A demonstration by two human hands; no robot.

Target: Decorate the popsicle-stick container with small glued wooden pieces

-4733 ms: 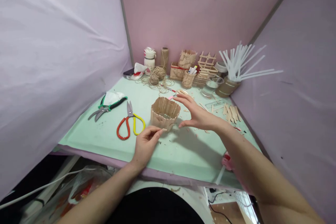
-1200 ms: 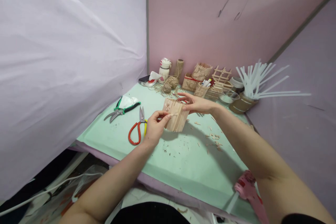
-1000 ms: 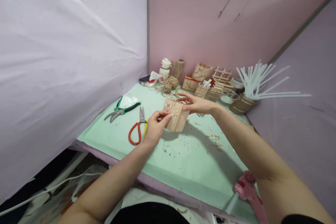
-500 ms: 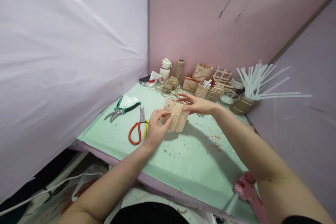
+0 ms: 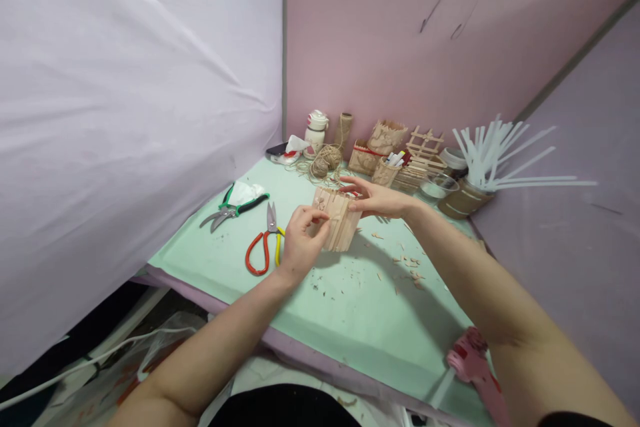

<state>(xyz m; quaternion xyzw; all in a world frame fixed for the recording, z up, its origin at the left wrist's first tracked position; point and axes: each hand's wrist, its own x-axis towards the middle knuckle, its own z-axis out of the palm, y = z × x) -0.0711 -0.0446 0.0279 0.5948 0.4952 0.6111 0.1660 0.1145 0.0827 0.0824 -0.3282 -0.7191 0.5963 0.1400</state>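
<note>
You have the stick cup (image 5: pixel 340 227) between both hands at mid-table: pale flat wooden sticks set side by side into a round wall, tilted. Your left hand (image 5: pixel 299 247) pinches its near side with curled fingers, and your right hand (image 5: pixel 380 200) grips the far rim. Scissors (image 5: pixel 263 250) and pliers (image 5: pixel 230 208) lie just left, wood chips (image 5: pixel 407 267) to the right. The table (image 5: pixel 350 307) is mint green, with pink walls behind.

bright, even light | soft shadows | sharp | edges wide-angle warped

Head camera looks forward and down, close on the stick cup (image 5: pixel 343 230).
</note>
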